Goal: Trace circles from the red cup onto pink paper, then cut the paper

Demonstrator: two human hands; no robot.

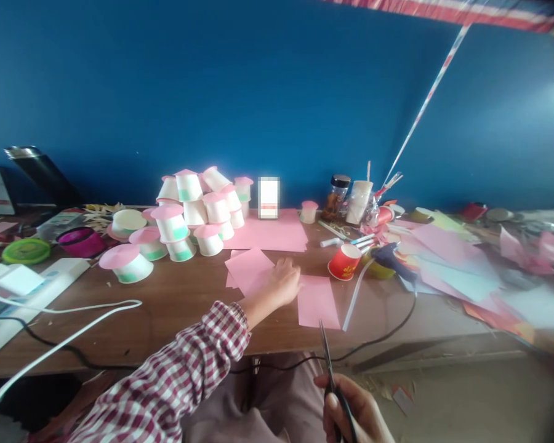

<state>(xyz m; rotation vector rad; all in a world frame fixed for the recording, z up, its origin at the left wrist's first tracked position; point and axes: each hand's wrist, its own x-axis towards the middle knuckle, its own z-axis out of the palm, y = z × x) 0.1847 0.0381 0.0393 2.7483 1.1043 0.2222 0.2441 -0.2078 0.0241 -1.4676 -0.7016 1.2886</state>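
Note:
My left hand (pixel 284 283) reaches over the table, back of the hand up and fingers curled downward. Its fingertips are hidden, so what they pinch, if anything, does not show. Just left of it, partly under the wrist, lie overlapping pink paper pieces (pixel 249 267). At its right side a pink paper rectangle (pixel 317 301) lies flat, one corner against the fingers. My right hand (pixel 355 409), low and in front of the table edge, is closed around the handles of black-handled scissors (pixel 327 354). The blades point up and look nearly closed.
Paper cups with pink tops (pixel 170 224) are piled at the back left. Behind my left hand lie larger pink sheets (pixel 272 232). A red paper cup (pixel 345 263), a glue gun (pixel 394 258) and scattered coloured paper (pixel 457 264) are rightward. A power strip (pixel 55 286) and cables lie left.

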